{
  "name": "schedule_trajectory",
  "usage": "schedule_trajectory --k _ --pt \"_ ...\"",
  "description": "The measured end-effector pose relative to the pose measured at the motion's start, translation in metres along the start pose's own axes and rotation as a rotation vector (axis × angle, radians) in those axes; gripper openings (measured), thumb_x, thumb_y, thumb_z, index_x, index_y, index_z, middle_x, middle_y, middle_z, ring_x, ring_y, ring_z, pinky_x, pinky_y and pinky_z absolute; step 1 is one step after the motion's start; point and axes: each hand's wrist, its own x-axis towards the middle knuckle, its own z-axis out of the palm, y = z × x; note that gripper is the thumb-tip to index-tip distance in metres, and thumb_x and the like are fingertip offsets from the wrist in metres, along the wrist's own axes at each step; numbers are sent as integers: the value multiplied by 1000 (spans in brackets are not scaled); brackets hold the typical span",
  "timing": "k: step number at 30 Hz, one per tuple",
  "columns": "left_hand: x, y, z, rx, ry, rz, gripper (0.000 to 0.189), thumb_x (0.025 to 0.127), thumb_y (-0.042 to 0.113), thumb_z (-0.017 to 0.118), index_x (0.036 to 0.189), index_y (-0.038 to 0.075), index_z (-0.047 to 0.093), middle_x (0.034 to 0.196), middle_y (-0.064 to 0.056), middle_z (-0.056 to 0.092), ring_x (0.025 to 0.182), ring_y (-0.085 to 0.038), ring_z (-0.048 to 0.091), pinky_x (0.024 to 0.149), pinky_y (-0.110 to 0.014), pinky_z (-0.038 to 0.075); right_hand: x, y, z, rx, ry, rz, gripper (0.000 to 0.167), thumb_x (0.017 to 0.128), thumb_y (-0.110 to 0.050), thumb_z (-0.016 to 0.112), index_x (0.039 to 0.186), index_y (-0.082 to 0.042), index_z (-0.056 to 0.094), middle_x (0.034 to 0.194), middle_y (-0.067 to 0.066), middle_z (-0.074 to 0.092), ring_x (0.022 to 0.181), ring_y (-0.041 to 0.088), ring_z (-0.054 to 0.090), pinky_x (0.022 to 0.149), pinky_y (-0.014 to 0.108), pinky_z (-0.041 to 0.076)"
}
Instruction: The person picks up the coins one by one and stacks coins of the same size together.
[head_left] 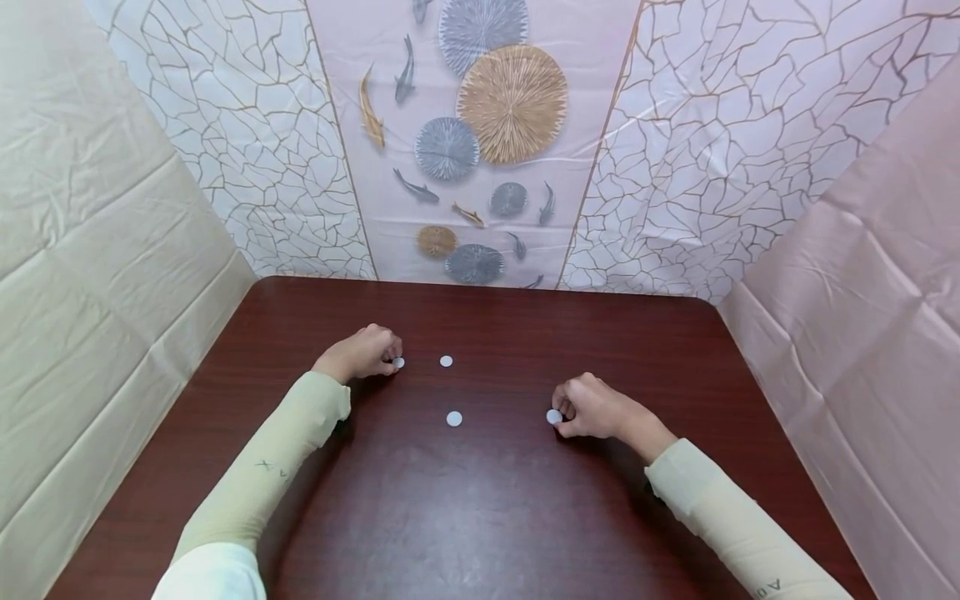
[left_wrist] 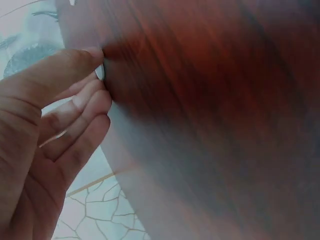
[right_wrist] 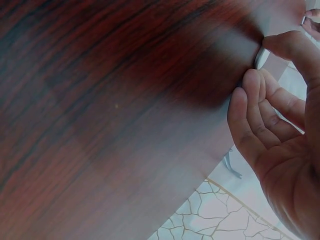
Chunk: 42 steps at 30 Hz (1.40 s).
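On the dark red-brown table lie small round white discs. My left hand (head_left: pixel 365 351) pinches one white disc (head_left: pixel 399 362) between thumb and fingers, low over the far left part of the table. In the left wrist view, that disc shows as a thin pale edge between the fingertips (left_wrist: pixel 96 52). Farther right, my right hand (head_left: pixel 594 407) pinches another white disc (head_left: pixel 554 417) at the tabletop. The right wrist view shows its rim between thumb and fingertips (right_wrist: pixel 254 76). Between the hands lie two more discs, a far one (head_left: pixel 446 361) and a nearer one (head_left: pixel 454 419).
The table (head_left: pixel 480 517) has a glossy wood-grain top with rounded far corners. Behind it hangs a patterned curtain (head_left: pixel 645 208) with fish and round leaf shapes. Pale cloth walls (head_left: pixel 97 275) stand close along both sides.
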Motion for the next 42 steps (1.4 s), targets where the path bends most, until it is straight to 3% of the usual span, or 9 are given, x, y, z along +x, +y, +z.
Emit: schedule_trajectory --k 9,17,26,32,42 --pt "11 1 -6 87 -36 52 13 85 10 81 77 8 70 71 2 64 66 -9 56 65 -26 50 0 -1 -2 6 -8 2 17 80 -13 87 90 -8 74 81 -2 72 75 4 65 68 19 55" --pt "20 8 -7 128 -94 9 16 75 11 80 71 12 64 68 3 58 63 -12 52 61 -24 43 -1 0 -2 2 -3 -5 17 79 -12 87 89 -8 74 81 -1 72 75 4 65 68 20 55" --pt "26 11 -7 202 -161 -7 23 78 16 80 66 16 60 65 4 59 59 -11 55 59 -23 43 0 -2 -3 6 -12 -13 17 80 -12 87 90 -8 74 82 -2 73 76 6 66 68 19 55" --pt "26 10 -7 199 -184 -7 25 80 18 80 66 16 59 63 3 57 58 -12 54 57 -24 42 -1 -3 -3 -7 -17 -6 18 81 -13 87 92 -7 74 83 -2 72 76 5 66 68 19 55" --pt "26 6 -3 233 -148 16 27 75 17 79 62 18 55 61 5 54 57 -11 52 57 -25 41 -2 -2 -2 -42 7 -36 17 80 -13 86 90 -8 73 81 -3 72 74 3 64 67 18 54"
